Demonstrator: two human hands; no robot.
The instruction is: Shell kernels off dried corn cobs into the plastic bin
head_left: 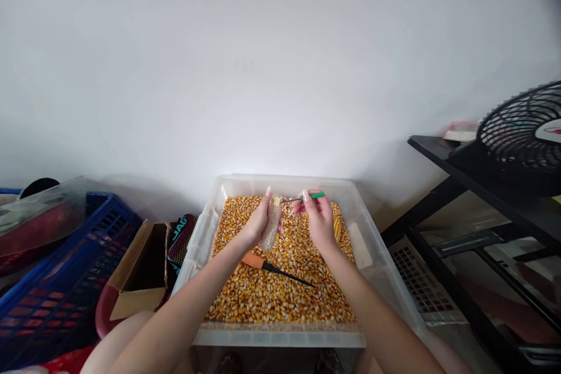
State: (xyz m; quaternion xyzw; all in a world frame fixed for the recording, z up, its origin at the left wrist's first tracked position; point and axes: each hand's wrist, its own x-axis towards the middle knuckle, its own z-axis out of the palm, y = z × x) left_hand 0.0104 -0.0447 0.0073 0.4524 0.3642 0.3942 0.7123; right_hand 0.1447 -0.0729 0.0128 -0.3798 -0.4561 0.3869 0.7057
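My left hand (pixel 258 221) grips a nearly bare, pale corn cob (pixel 272 223) and holds it upright over a clear plastic tub (pixel 280 336). My right hand (pixel 319 218) holds a thin tool with a green handle (pixel 312 195), its metal tip touching the top of the cob, where a few yellow kernels remain. Loose yellow corn kernels (pixel 280 286) fill the tub. An orange-handled knife with a dark blade (pixel 274 267) lies on the kernels just below my hands. A whole yellow cob (pixel 338 228) rests in the kernels beside my right wrist.
A blue plastic crate (pixel 56 286) and an open cardboard box (pixel 138 277) stand left of the tub. A black shelf (pixel 456 187) carrying a black fan (pixel 526 134) stands at the right. A white wall runs behind everything.
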